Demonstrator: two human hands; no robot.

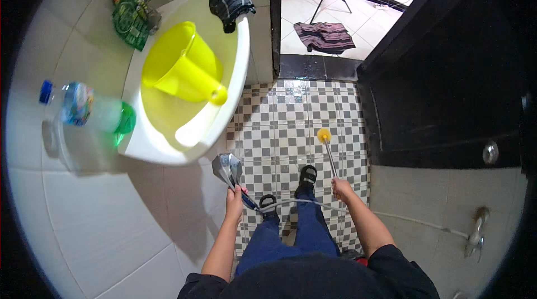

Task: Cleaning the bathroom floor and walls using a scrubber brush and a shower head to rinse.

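Observation:
My left hand (235, 203) grips the handle of a shower head (228, 169), its wide face beside the wall below the basin. A grey hose (289, 201) runs from it across my legs to the right-hand wall. In my right hand (342, 190) is the metal handle of a small brush (330, 154). Its round yellow head (324, 135) is over the checkered tile floor (289, 131); whether it touches the tiles I cannot tell. Water shines on the floor near the doorway.
A white washbasin (241, 77) at left holds a yellow dipper (188, 68), with a dark plaid cloth (228, 3) over its rim. A plastic bottle (77, 104) and green packet (131, 16) stand beside it. Right are a dark door (440, 89) and wall tap (475, 236). Beyond the sill lies a striped cloth (325, 37).

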